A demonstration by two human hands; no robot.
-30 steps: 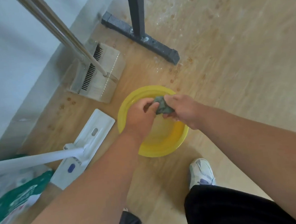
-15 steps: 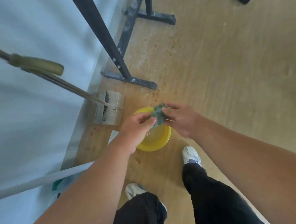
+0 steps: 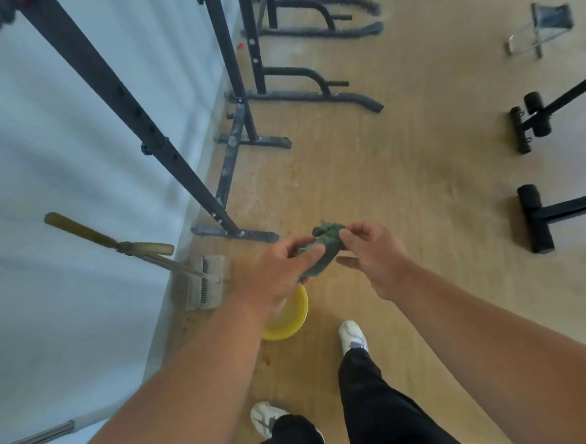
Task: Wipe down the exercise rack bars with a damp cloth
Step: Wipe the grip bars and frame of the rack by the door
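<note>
The head view looks down along a pale wall onto a light wooden floor (image 3: 402,180). In the middle, both bare hands hold a small crumpled dark-green cloth (image 3: 322,245) up in the air above the floor. The left hand (image 3: 281,270) grips the cloth's lower end, fingers curled round it with the thumb on top. The right hand (image 3: 369,251) pinches the upper end between thumb and forefinger, the other fingers loosely bent. The cloth is bunched between the two hands, its top edge sticking up just left of the right fingertips.

Below the left wrist, a round yellow plastic basin (image 3: 290,319) sits on the floor, partly hidden by the forearm. Just left of it a grey metal dustpan (image 3: 204,289) stands by the wall, its long handles with olive-coloured grips (image 3: 90,234) leaning up against the wall.

A slanted black metal exercise rack bar (image 3: 134,115) with a row of holes runs from the upper left down to a flat foot near the cloth. More black rack frames (image 3: 297,87) stand farther along the wall. On the right are black padded bench legs (image 3: 535,217). At the bottom, black trousers and two white sneakers (image 3: 353,336) show.
</note>
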